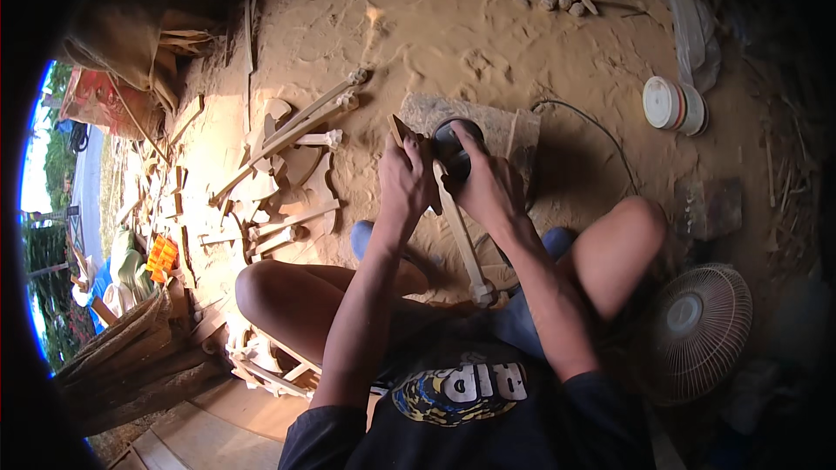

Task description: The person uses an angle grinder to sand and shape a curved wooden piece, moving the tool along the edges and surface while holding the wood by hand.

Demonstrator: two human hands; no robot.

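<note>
- Left hand (406, 177): fingers clenched round wood piece (398, 129), likely steadying it beside the tool.
- Right hand (488, 184): fingers wrapped over dark round tool (447, 144), at left hand's 3 o'clock, probably for control.
- Wooden bar (459, 231) runs toward 6; joined to piece? Can't tell.
- Block (427, 110) edges sit close, 1 o'clock.
- Room: dusty floor (418, 39) at 12; cord (602, 127) 2, fan (697, 331) 4, wood parts (280, 144) crowd 9.
</note>
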